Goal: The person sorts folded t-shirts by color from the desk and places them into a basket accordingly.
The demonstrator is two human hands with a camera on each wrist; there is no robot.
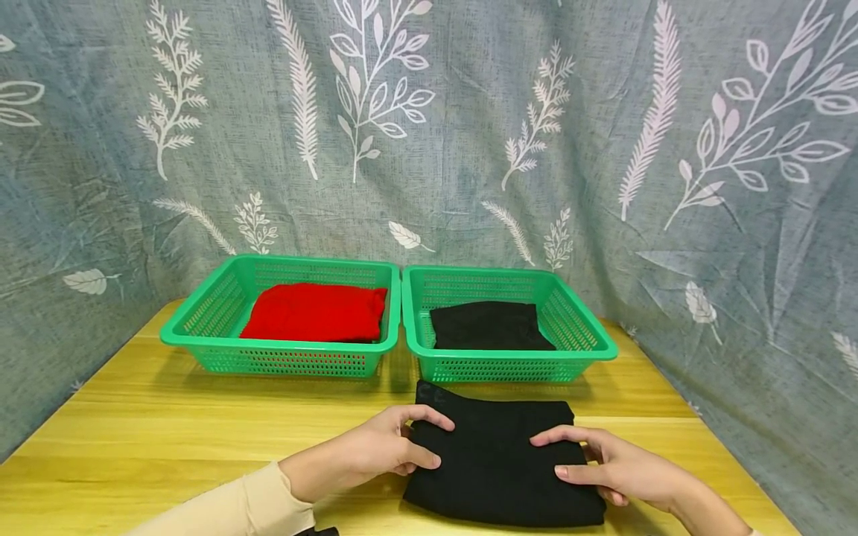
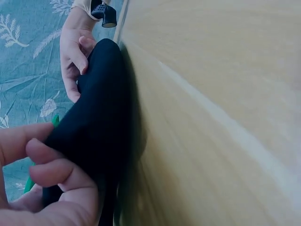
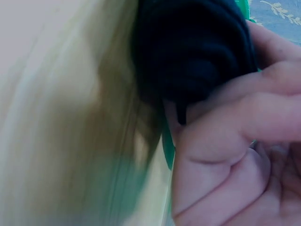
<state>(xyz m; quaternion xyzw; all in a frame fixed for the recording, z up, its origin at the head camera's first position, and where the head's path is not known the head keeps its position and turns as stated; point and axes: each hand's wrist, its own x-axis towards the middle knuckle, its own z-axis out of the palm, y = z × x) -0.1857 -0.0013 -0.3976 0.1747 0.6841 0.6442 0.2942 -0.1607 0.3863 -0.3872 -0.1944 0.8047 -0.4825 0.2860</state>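
Observation:
A folded piece of black clothing (image 1: 503, 461) lies in front of the right-hand basket in the head view, one hand at each side of it. My left hand (image 1: 382, 447) grips its left edge, thumb and forefinger on top and other fingers curled beneath. On the opposite edge, my right hand (image 1: 617, 469) holds the cloth the same way. In the left wrist view the black cloth (image 2: 99, 113) stands out from the tabletop as a thick fold between both hands. The right wrist view shows its layered end (image 3: 197, 52) gripped by the right fingers.
Two green plastic baskets (image 1: 281, 347) stand side by side at the back of the wooden table (image 1: 167, 432). Folded red cloth (image 1: 315, 313) lies in the left one, folded black cloth (image 1: 489, 326) in the right one. A patterned grey-green curtain (image 1: 456, 149) hangs behind.

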